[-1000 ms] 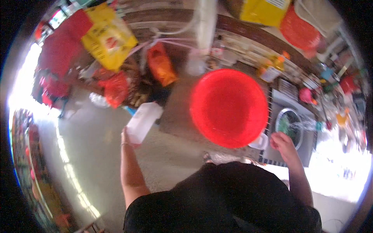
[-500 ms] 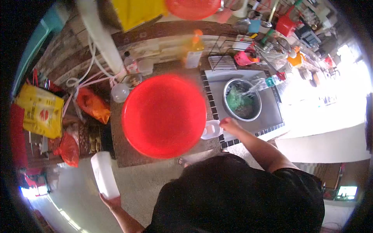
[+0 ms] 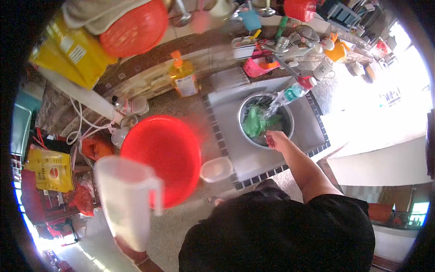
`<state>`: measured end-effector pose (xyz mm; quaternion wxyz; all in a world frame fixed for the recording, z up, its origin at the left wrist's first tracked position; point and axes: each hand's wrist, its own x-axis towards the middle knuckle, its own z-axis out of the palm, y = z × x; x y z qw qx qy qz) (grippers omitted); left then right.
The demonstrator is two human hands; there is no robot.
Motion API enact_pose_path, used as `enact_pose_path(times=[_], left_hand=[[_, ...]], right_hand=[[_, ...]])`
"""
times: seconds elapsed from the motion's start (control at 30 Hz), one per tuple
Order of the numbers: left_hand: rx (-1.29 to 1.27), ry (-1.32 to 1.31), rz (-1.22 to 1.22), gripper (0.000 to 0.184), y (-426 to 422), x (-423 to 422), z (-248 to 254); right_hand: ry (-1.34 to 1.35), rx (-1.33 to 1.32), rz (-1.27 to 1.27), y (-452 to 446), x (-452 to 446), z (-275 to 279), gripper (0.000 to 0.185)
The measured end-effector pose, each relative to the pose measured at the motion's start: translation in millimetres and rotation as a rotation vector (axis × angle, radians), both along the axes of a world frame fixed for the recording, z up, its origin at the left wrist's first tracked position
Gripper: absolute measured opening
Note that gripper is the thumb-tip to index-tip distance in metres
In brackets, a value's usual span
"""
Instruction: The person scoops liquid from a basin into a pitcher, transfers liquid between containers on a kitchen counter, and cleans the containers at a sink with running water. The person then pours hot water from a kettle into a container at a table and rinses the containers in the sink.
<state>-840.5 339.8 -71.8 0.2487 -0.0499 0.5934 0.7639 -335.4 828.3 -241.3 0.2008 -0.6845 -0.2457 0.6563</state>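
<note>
My left hand (image 3: 131,250) is closed around the lower end of a translucent white plastic pitcher (image 3: 124,199), lifted above the floor in front of a red basin (image 3: 176,149). My right hand (image 3: 276,139) is at the near rim of a round metal pot (image 3: 290,128) in the sink, its fingers curled together; what they hold, if anything, is hidden. In the pot lies a green item (image 3: 254,121) in water. A clear plastic bottle (image 3: 292,93) slants over the pot, with water running from it.
The grey sink (image 3: 244,165) has a black-tiled edge. Between sink and basin sits a small clear container (image 3: 216,170). Behind stand an orange-capped soap bottle (image 3: 184,79) and a pink basket (image 3: 259,67). A white pipe (image 3: 86,95) runs along the left.
My right hand has moved from the small container at the sink's edge to the pot's rim. My left hand has raised the pitcher, now overlapping the basin. The view has shifted.
</note>
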Motion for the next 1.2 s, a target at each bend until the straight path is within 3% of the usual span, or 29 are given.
enact_pose_path(times=[0.07, 0.1, 0.17, 0.2, 0.27, 0.33, 0.37, 0.4, 0.47, 0.57, 0.67, 0.77, 0.87, 0.9, 0.97, 1.0, 1.1, 1.13, 1.2], left_hand=[[0.081, 0.108, -0.354, 0.051, 72.0, 65.7, 6.1], [-0.101, 0.367, -0.562, 0.047, 107.2, 100.5, 3.4], [-0.13, 0.185, -0.704, 0.038, 181.8, 186.3, -6.5], [-0.376, 0.755, -1.014, 0.039, 220.8, 219.8, -5.0], [-0.322, 0.707, -1.05, 0.043, 267.4, 278.5, -77.7], [-0.095, 0.047, -0.889, 0.046, 317.8, 336.6, -111.2], [0.106, -0.566, -0.622, 0.048, 345.5, 360.9, -118.9], [0.174, -0.618, -0.647, 0.047, 362.8, 369.4, -135.3], [0.319, -0.726, -0.676, 0.044, 388.1, 385.6, -174.9], [0.323, -0.759, -0.688, 0.045, 419.0, 400.5, -191.5], [0.156, -0.638, -0.71, 0.043, 439.8, 409.9, -214.3], [-0.163, -0.397, -0.797, 0.043, 478.1, 420.0, -184.3], [-0.481, 0.163, -1.164, 0.044, 520.0, 419.9, -161.7], [-0.514, 0.488, -1.31, 0.052, 538.9, 413.8, -192.1], [-0.439, 0.644, -1.448, 0.078, 567.6, 416.7, -193.7], [-0.342, 0.467, -1.449, 0.098, 577.2, 420.7, -162.8], [-0.058, 0.641, -1.379, 0.108, 598.6, 408.1, -194.8], [-0.039, 0.547, -1.41, 0.111, 598.6, 401.4, -196.7], [0.002, 0.358, -1.472, 0.117, 599.8, 384.9, -200.8]], right_hand=[[0.23, -0.016, -0.16, 29.5, 33.0, 8.3, 0.014], [0.209, -0.01, -0.136, 43.7, 40.4, 18.0, 0.019], [0.387, 0.008, -0.036, 71.7, 60.9, 15.2, 0.027], [0.479, 0.011, 0.019, 81.4, 65.6, 18.8, 0.031], [0.688, -0.049, 0.154, 87.4, 71.5, 22.7, 0.041], [0.871, -0.136, 0.225, 88.5, 75.3, 27.9, 0.041], [0.781, -0.143, 0.331, 93.2, 83.4, 26.8, 0.039], [0.685, -0.147, 0.44, 99.0, 91.5, 25.7, 0.038], [0.629, -0.026, 0.327, 111.6, 102.8, 18.5, 0.032], [0.549, 0.144, 0.205, 131.7, 115.1, 41.6, 0.029], [0.508, 0.185, 0.273, 160.4, 121.7, 35.4, 0.029], [0.497, 0.29, 0.421, 184.5, 141.1, 12.6, 0.03], [0.417, 0.236, 0.307, 200.7, 147.1, 26.1, 0.033], [0.524, 0.278, 0.341, 204.1, 147.5, 29.4, 0.036], [0.451, 0.342, 0.391, 205.6, 139.9, 41.7, 0.037], [0.41, 0.348, 0.409, 209.3, 138.9, 39.3, 0.037], [0.67, 0.133, 0.406, 232.9, 143.6, 3.5, 0.038], [0.747, 0.017, 0.329, 236.8, 141.6, -2.1, 0.036], [0.773, 0.092, 0.41, 247.5, 130.6, -21.5, 0.035]])
